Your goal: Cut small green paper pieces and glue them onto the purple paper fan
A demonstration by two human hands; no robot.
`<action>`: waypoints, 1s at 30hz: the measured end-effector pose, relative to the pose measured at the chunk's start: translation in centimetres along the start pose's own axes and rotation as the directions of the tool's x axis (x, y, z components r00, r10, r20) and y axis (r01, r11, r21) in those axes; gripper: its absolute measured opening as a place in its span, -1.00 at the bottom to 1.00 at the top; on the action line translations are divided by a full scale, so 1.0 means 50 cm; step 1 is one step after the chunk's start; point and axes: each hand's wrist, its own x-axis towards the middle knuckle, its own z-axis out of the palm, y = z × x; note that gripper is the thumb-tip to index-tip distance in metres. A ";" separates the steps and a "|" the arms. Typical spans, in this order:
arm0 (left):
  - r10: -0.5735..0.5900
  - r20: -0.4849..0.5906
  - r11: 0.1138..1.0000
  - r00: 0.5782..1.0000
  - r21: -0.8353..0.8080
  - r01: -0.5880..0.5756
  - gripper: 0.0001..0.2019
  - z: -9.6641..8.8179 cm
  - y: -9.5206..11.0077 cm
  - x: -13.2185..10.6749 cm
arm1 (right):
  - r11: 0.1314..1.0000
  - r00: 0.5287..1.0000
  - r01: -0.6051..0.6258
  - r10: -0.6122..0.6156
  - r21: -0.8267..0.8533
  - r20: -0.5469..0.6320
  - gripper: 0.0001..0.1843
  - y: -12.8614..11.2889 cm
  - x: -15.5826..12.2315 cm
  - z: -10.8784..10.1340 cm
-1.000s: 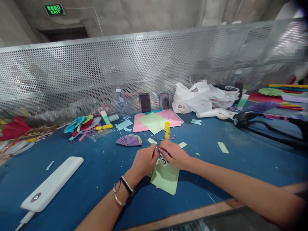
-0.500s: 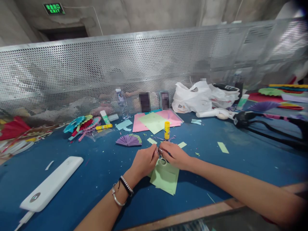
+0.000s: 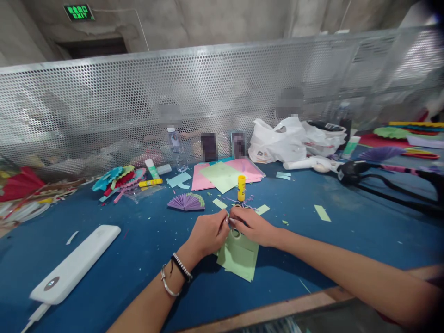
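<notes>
Left hand (image 3: 209,232), right hand (image 3: 254,225) together at fingertips; grip unclear. Green paper (image 3: 238,260) beside: likely light, easily creased; hold edges.

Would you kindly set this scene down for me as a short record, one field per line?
Surface: blue table
Left hand: fingers bent inward, close to the right hand; anything held is too small to tell
Right hand: fingers bent in, meeting the left; its grip is unclear
Nearest paper: green sheets, just below the hands
Glue stick: yellow, upright, beyond the right hand
Paper fan: purple, left of the glue stick
Power bank: white, far left, cable attached
</notes>
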 end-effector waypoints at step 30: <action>-0.094 -0.006 0.978 0.996 -0.188 0.091 -0.77 -0.003 0.009 0.001 | 0.699 0.983 -0.174 0.088 0.694 0.158 -0.75 0.012 0.004 0.014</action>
